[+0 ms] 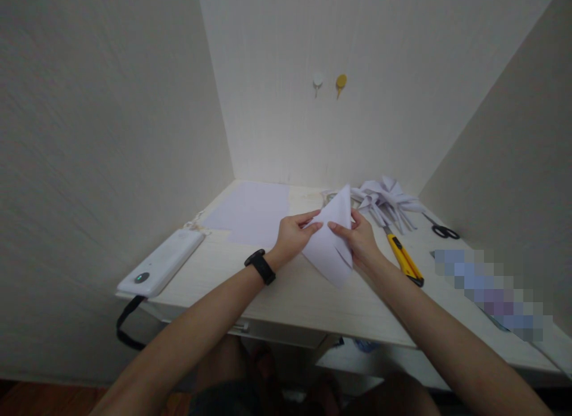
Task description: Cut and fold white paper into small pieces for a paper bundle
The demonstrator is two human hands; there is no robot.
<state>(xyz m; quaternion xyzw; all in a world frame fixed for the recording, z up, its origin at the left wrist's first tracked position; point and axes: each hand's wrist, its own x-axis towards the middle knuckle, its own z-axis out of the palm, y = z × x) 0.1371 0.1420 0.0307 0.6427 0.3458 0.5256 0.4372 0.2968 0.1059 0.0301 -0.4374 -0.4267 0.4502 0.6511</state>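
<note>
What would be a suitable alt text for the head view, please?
A person's left hand and right hand hold a folded white paper over a pale desk, with a black watch on the left wrist. Flat white sheets lie to the left; folded paper pieces, a yellow cutter and black scissors lie to the right.

- Device (165, 261) left on the table (218, 264)
- Paper sheets (254, 210) between it and held paper (328, 249)
- Cutter (404, 258) right, before the paper bundle (388, 195)
- Scissors (440, 230) right of both

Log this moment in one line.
left hand: holding folded paper | right hand: holding same paper | to the right: yellow cutter, scissors
</note>
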